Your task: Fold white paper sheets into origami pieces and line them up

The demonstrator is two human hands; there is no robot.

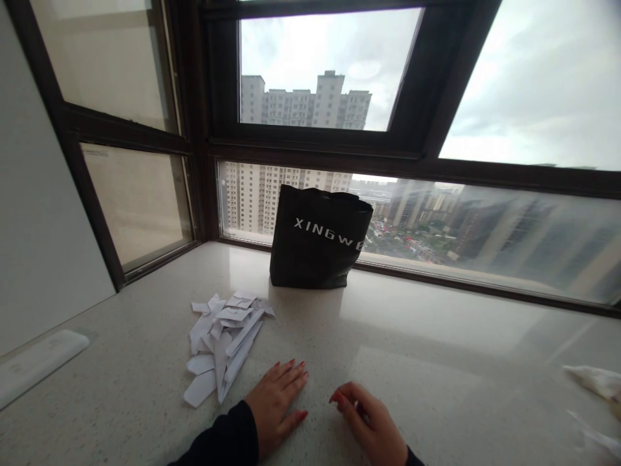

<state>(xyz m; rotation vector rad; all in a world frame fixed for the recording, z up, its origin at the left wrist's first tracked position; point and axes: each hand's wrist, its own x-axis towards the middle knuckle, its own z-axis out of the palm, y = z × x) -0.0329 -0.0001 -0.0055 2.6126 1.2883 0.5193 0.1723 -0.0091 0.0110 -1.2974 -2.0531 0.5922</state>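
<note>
My left hand (278,404) lies flat on the pale speckled windowsill (310,336), palm down with fingers stretched out. It holds nothing. To its left is a loose heap of folded white paper pieces (228,336), some of them long and narrow, apart from the fingers. My right hand (367,421) rests on the sill a little to the right, its fingers curled in and the thumb close to the forefinger. Nothing shows between them. Beyond both hands a black bag (317,243) with white lettering stands upright near the window.
Dark window frames (315,145) border the sill at the back and left. A long white object (43,362) lies at the left edge. On the far right, crumpled clear plastic with something pale inside (594,382) is partly cut off. Tall buildings appear outside.
</note>
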